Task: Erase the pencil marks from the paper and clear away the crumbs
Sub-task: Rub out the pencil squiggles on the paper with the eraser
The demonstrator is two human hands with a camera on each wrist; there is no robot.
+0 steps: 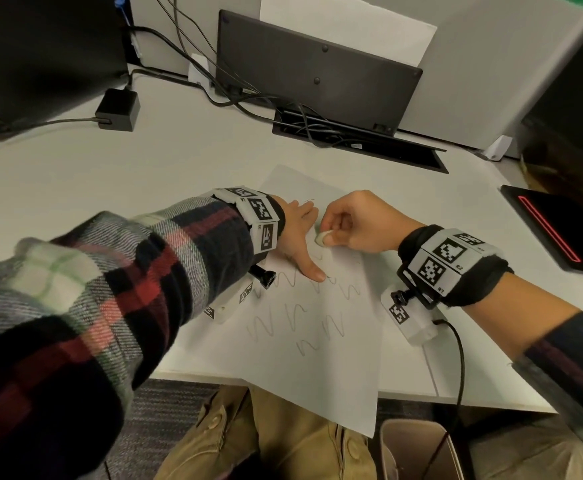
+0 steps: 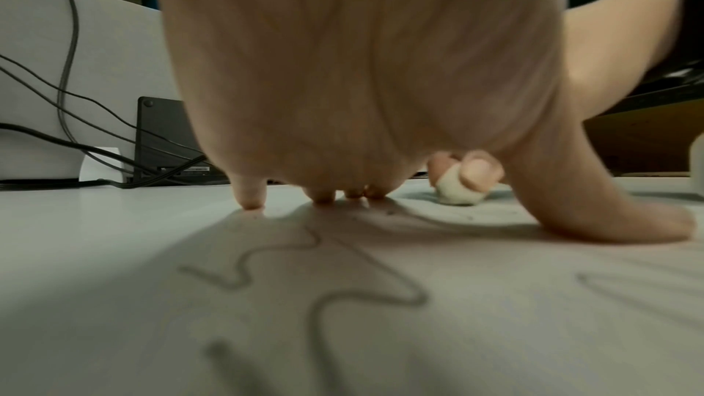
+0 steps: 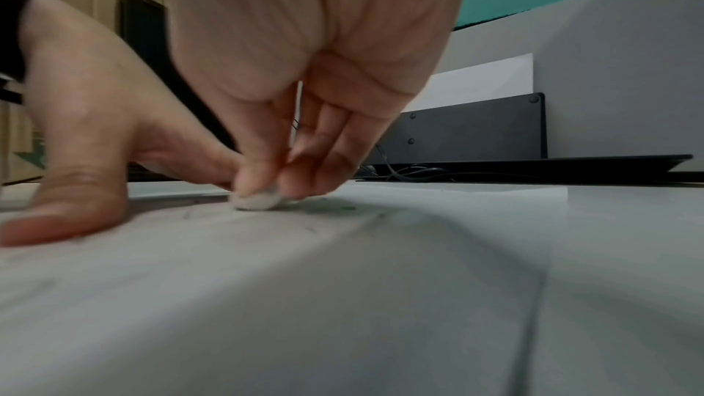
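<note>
Rubbing w/ eraser (image 1: 324, 236) pinched in right hand (image 1: 355, 223), on paper (image 1: 317, 317) just beside left hand (image 1: 298, 233) pressing flat w/ spread fingers: short light strokes away from left hand, squiggles (image 1: 297, 323) nearer wrists next, crumbs after.

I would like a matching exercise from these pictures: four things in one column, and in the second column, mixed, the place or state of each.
Things:
1. eraser
2. left hand
3. paper
4. power adapter

Places or states:
A. lies on the desk with its near corner hanging over the edge
B. pinched in the right hand's fingertips, touching the sheet
C. sits far left on the desk, beside the monitor
D. pressed flat on the sheet, fingers spread

Pairs: 1-B, 2-D, 3-A, 4-C
</note>
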